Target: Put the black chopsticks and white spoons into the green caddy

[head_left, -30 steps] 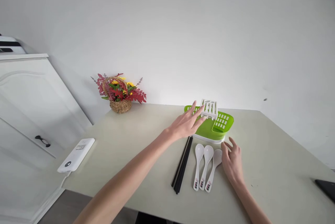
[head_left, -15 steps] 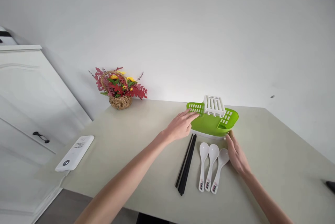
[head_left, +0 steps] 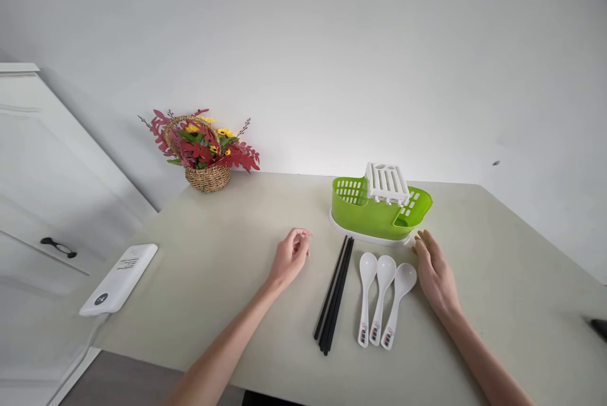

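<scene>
A green and white cutlery holder (head_left: 367, 217) stands upright on the table, with a white slotted rack (head_left: 387, 184) across its middle. To its front left, my left hand (head_left: 290, 257) hovers or rests at the tabletop, fingers curled in and nothing held. My right hand (head_left: 437, 276) is beside the holder's front right end, holding nothing, its fingers loosely stretched; whether they touch the base is unclear. Several black chopsticks (head_left: 334, 298) lie in a bundle before the holder. Three white spoons, among them the middle spoon (head_left: 383, 295), lie right of them, bowls toward the holder.
A wicker basket (head_left: 207, 178) of red and yellow flowers stands at the back left. A white device (head_left: 118, 279) with a cable lies at the table's left edge, near a white cabinet (head_left: 57, 191). A dark object (head_left: 600, 328) shows at the far right.
My left hand has let go of the holder, moved left and toward me, and curled its fingers. My right hand has drawn slightly away from the holder's right end. The view has shifted slightly.
</scene>
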`<action>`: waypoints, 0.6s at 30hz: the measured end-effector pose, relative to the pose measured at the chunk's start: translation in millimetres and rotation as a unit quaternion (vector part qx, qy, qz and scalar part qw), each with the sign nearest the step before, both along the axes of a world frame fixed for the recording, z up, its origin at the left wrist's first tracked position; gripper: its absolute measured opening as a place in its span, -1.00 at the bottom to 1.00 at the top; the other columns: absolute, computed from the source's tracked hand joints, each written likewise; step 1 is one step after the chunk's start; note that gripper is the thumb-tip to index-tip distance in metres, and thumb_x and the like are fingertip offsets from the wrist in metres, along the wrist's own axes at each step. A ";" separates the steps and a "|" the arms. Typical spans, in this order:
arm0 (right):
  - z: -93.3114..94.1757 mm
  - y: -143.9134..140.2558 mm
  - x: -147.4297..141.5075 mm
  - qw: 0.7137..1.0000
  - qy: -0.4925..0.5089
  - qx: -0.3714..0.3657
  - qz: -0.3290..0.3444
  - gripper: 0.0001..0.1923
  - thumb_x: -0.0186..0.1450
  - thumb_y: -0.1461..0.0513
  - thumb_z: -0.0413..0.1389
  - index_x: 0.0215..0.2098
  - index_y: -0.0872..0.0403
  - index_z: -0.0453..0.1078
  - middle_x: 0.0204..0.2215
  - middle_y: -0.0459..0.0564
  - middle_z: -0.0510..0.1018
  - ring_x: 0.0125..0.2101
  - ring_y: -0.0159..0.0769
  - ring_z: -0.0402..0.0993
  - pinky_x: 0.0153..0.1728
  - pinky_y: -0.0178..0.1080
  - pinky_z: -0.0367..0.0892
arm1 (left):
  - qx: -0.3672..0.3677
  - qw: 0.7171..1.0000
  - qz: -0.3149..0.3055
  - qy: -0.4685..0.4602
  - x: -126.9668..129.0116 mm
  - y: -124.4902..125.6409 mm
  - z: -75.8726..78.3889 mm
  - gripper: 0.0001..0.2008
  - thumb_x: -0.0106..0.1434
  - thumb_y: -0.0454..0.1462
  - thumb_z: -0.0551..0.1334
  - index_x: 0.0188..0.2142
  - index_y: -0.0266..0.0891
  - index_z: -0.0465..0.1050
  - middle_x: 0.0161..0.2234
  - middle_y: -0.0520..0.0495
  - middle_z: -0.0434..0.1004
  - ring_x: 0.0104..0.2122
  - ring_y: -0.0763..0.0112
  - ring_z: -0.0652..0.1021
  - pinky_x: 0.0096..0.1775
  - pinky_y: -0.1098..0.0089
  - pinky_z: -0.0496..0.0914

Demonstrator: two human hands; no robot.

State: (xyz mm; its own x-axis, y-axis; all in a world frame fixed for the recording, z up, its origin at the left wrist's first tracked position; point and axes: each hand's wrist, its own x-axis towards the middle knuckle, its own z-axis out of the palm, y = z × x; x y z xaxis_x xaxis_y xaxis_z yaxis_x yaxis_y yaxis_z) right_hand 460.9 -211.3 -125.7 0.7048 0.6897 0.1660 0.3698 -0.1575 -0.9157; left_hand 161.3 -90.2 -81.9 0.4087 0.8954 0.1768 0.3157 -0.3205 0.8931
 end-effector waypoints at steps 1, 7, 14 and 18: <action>0.4 0.2 -0.2 1.000 0.001 0.002 -0.001 -0.22 0.40 -0.20 -0.10 0.43 0.01 0.17 0.37 0.08 0.31 0.31 0.00 0.28 0.34 0.01 0.11 | 0.004 1.000 -0.012 0.019 0.3 -4.2 1.2 -0.71 0.45 -0.05 0.07 -0.10 -0.18 0.41 -0.52 0.11 0.41 -0.53 0.48 0.43 -0.44 0.49 0.30; -1.6 1.0 -0.3 1.000 0.025 0.015 0.008 -0.19 0.40 -0.19 -0.07 0.48 0.01 0.04 0.41 0.12 0.22 0.30 0.02 0.29 0.32 0.05 0.16 | 0.082 0.984 -0.061 0.148 8.1 -32.4 7.6 -0.71 0.46 -0.05 0.08 -0.20 -0.16 0.45 -0.47 0.07 0.52 -0.48 0.43 0.48 -0.25 0.37 0.37; -4.9 -1.6 1.9 0.999 0.036 0.032 -0.003 -0.19 0.39 -0.17 -0.05 0.47 0.03 0.05 0.39 0.15 0.26 0.29 -0.01 0.31 0.31 0.02 0.16 | 0.180 0.956 -0.037 0.228 8.0 -60.2 1.5 -0.71 0.37 0.01 0.22 -0.24 -0.17 0.41 -0.42 0.01 0.50 -0.32 0.27 0.52 -0.10 0.23 0.36; -6.0 -0.5 3.5 0.999 0.043 0.032 -0.010 -0.19 0.38 -0.17 -0.04 0.44 0.07 0.09 0.35 0.19 0.31 0.27 0.00 0.35 0.28 0.01 0.20 | 0.193 0.948 -0.036 0.252 8.7 -61.9 2.9 -0.75 0.37 -0.04 0.25 -0.25 -0.17 0.40 -0.40 0.00 0.51 -0.29 0.26 0.53 -0.10 0.24 0.37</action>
